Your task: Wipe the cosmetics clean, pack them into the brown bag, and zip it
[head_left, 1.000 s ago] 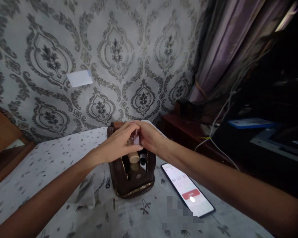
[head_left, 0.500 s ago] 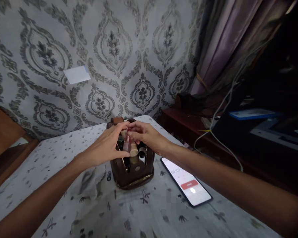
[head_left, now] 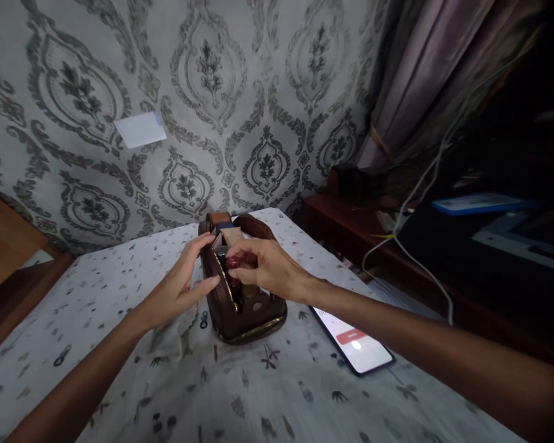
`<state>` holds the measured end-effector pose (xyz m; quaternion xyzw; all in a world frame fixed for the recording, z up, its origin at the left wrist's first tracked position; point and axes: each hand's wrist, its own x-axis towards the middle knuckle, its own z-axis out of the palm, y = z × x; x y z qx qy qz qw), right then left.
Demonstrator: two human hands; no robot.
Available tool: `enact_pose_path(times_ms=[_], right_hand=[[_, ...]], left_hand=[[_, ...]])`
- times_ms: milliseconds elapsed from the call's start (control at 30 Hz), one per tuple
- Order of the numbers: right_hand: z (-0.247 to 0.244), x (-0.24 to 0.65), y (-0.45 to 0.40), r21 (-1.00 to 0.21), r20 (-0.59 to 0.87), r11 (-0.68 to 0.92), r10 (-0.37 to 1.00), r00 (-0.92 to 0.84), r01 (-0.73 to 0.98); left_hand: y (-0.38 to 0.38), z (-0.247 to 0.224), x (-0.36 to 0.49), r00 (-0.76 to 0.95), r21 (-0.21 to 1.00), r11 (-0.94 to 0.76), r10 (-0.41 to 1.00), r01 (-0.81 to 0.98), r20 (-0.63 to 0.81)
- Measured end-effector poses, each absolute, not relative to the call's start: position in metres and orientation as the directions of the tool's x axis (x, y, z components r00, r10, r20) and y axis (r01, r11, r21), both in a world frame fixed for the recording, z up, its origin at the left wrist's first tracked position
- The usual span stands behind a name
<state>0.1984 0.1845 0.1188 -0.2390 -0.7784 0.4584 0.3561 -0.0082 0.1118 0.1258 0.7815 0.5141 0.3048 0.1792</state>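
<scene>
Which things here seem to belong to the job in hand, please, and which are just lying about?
In the job, apparently: open brown bag; small red item in the right hand.
Lying about: phone beside the bag; blue-edged item at far right.

Left hand (head_left: pixel 178 289) loosely spread; right hand (head_left: pixel 277 267) pinching; both forearms (head_left: pixel 397 332) outstretched.

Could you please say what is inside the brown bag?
In the brown bag, a red item and, farther back, a beige item show. The right hand covers part of the opening, hiding whatever lies beneath.
</scene>
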Motion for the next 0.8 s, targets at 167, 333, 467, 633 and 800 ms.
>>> enact_pose_path(times_ms=[167, 333, 467, 633, 800], right_hand=[[0.123, 0.200, 0.183, -0.762, 0.386, 0.615, 0.683, -0.621, 0.203], [0.116, 0.198, 0.184, -0.722, 0.406, 0.650, 0.676, -0.616, 0.238], [0.109, 0.197, 0.182, -0.723, 0.438, 0.647, 0.702, -0.562, 0.244], [0.106, 0.198, 0.180, -0.703, 0.467, 0.669, 0.690, -0.553, 0.240], [0.098, 0.206, 0.179, -0.588, 0.529, 0.762, 0.617, -0.583, 0.272]], left_hand=[[0.107, 0.127, -0.002, 0.267, 0.550, -0.368, 0.929, 0.750, 0.257], [0.108, 0.134, 0.005, 0.277, 0.444, -0.366, 0.927, 0.818, 0.254], [0.118, 0.141, 0.017, 0.336, 0.317, -0.434, 0.886, 0.843, 0.319], [0.129, 0.150, 0.026, 0.333, 0.270, -0.397, 0.908, 0.877, 0.253], [0.132, 0.153, 0.023, 0.365, 0.162, -0.409, 0.899, 0.898, 0.242]])
